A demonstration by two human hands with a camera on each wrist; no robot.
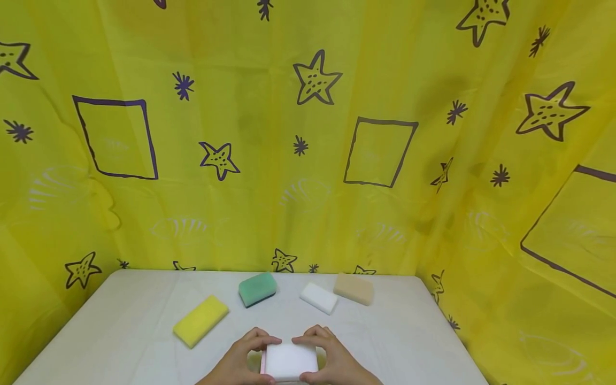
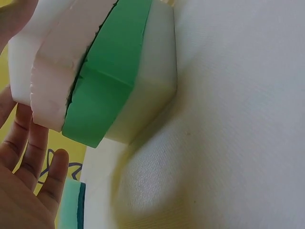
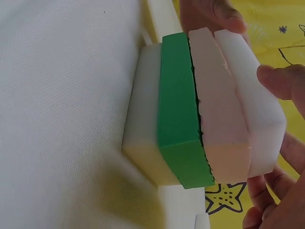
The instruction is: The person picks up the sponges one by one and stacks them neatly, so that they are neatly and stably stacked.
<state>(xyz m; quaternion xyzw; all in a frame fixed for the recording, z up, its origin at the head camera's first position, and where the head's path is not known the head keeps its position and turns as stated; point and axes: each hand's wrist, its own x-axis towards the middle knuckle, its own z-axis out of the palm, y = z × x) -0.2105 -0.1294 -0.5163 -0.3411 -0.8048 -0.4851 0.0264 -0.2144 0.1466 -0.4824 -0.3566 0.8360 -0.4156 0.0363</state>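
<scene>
Head view shows left hand (image 1: 243, 357) and right hand (image 1: 338, 358) both pinching the white sponge (image 1: 291, 361) atop the sponge stack (image 3: 212, 109) on the counter (image 1: 120, 331), apparently aligning it, so next move would call for even, gentle release.

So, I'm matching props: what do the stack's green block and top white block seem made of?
Green block: probably matte sponge foam, given its dull faces; the ragged dark edge along one side suggests scouring fibre. Top white block: likely smooth, matte foam, judging by its even, shineless faces.
</scene>
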